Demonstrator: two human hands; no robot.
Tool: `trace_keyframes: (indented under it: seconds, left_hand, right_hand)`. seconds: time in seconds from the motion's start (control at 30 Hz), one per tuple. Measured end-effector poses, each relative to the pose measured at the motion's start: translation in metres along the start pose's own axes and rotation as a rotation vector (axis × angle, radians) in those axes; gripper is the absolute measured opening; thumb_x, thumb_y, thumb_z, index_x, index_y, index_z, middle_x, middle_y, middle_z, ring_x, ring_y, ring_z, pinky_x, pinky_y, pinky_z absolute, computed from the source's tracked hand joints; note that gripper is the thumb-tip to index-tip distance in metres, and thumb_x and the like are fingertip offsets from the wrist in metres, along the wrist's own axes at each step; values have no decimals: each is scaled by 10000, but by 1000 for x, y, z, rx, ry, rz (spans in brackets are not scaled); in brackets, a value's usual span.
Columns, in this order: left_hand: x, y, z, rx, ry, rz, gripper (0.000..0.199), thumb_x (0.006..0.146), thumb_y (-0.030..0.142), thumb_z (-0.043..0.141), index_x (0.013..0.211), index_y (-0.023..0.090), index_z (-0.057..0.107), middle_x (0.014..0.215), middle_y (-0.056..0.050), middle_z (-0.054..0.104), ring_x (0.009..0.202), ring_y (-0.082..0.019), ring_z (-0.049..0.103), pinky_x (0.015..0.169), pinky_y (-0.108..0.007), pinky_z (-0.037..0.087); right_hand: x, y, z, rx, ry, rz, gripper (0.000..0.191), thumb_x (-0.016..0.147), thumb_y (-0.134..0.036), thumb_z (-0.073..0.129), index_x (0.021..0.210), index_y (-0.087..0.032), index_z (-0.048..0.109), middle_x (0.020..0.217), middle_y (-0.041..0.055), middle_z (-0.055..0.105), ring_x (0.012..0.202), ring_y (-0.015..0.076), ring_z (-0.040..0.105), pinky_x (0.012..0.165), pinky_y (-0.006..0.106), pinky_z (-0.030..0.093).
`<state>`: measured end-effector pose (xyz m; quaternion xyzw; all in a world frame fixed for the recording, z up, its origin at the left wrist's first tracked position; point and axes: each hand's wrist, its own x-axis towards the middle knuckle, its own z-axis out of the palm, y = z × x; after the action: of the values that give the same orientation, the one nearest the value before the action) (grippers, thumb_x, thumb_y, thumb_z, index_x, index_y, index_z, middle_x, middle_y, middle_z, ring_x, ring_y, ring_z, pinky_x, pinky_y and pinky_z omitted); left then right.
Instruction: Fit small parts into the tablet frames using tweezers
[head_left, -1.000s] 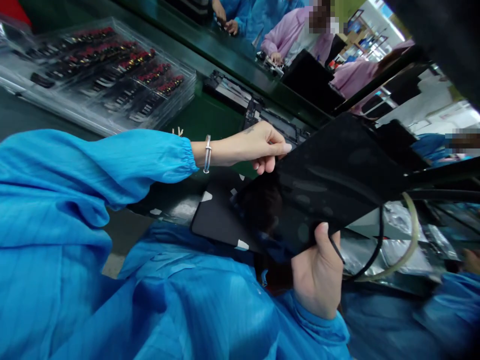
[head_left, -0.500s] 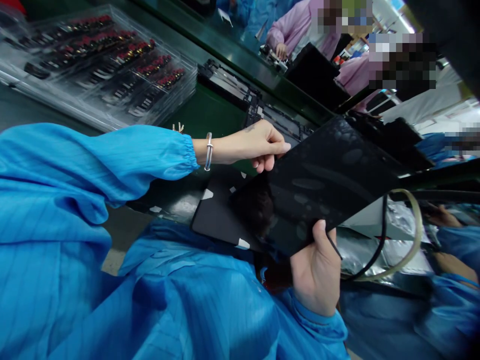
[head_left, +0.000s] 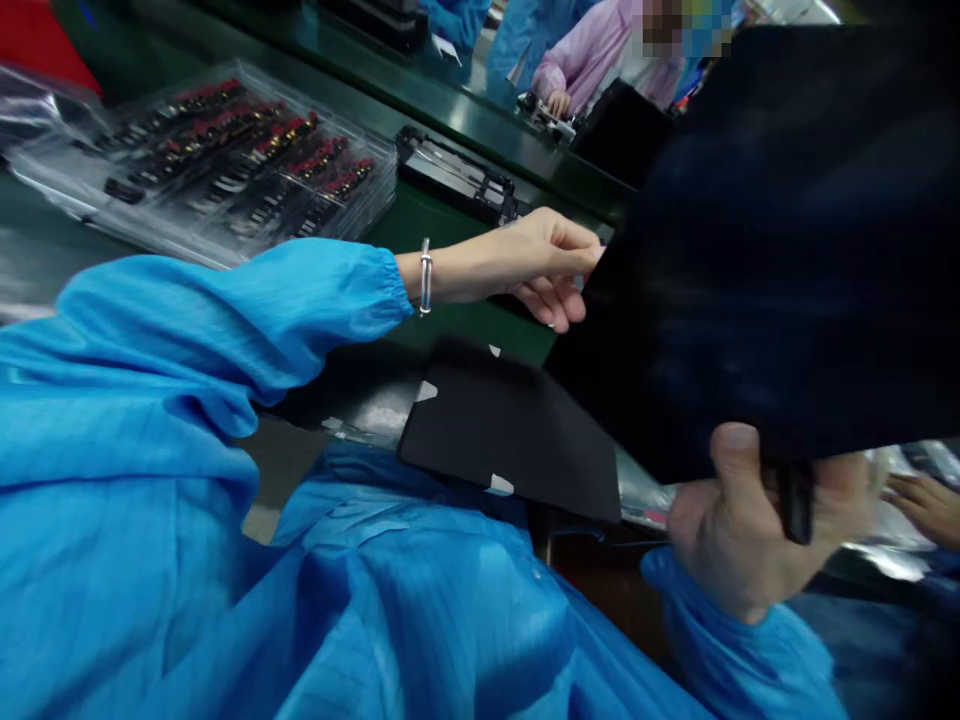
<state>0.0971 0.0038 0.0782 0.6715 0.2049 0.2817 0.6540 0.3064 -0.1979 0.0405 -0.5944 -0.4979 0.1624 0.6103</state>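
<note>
A large, glossy black panel (head_left: 772, 250) is raised and tilted on the right, close to the camera. My right hand (head_left: 765, 530) grips its lower edge, thumb on the near face; a small dark piece shows beside the thumb. At the panel's left edge my left hand (head_left: 555, 270) is closed in a pinch, its fingertips partly hidden by that edge. Below lies a flat black sheet (head_left: 517, 430) with small white tabs along its edges, touched by neither hand.
Stacked clear trays (head_left: 247, 170) of small black and red parts stand at the back left. A dark frame-like part (head_left: 457, 175) lies behind my left hand. Across the bench is a person in pink (head_left: 581, 55). Another person's hand (head_left: 926, 505) shows at the far right.
The black panel has come up and to the right, nearer the camera, with my right hand on it. My left hand has shifted slightly up and right. More of the flat black sheet shows.
</note>
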Motion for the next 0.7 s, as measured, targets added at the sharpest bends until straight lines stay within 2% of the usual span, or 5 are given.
trace_keyframes:
  seconds: [0.13, 0.27, 0.47, 0.6, 0.7]
  left_hand:
    - [20, -10, -16, 66, -105, -19, 177, 898, 275, 724, 822, 117, 749, 721, -55, 720, 609, -113, 671, 582, -177, 485]
    - [32, -34, -24, 207, -245, -25, 222, 850, 335, 756, 745, 143, 792, 615, -43, 657, 476, -80, 540, 437, -154, 327]
    - [13, -35, -30, 442, -122, -158, 296, 907, 271, 620, 1139, 159, 765, 910, -90, 777, 787, -158, 746, 669, -190, 536]
    - [-29, -24, -43, 894, -59, -186, 357, 976, 359, 521, 1152, 139, 740, 940, -78, 756, 821, -170, 721, 754, -222, 526]
    - [-70, -29, -49, 1187, -84, -247, 459, 1013, 464, 439, 1239, 161, 701, 1103, -92, 719, 1017, -226, 680, 942, -303, 491]
  right_hand:
    - [4, 0, -6, -353, -132, -412, 338, 806, -260, 829, 1137, -315, 794, 1196, -1, 763, 1275, 357, 649, 1221, 528, 444]
    - [-6, 13, -1, -362, -526, -541, 424, 898, -183, 729, 1286, -353, 723, 1347, -26, 679, 1282, 289, 651, 1195, 505, 479]
    - [-27, 33, -3, -385, -641, -435, 347, 992, -233, 578, 1284, -351, 723, 1396, -23, 617, 1343, 255, 595, 1225, 480, 415]
    - [-33, 33, -1, -287, -690, -226, 302, 999, -296, 597, 1259, -358, 737, 1385, -19, 636, 1376, 263, 568, 1257, 513, 349]
    - [-32, 35, 1, -310, -750, -320, 400, 1014, -201, 532, 1345, -374, 678, 1437, -18, 599, 1386, 252, 561, 1234, 518, 392]
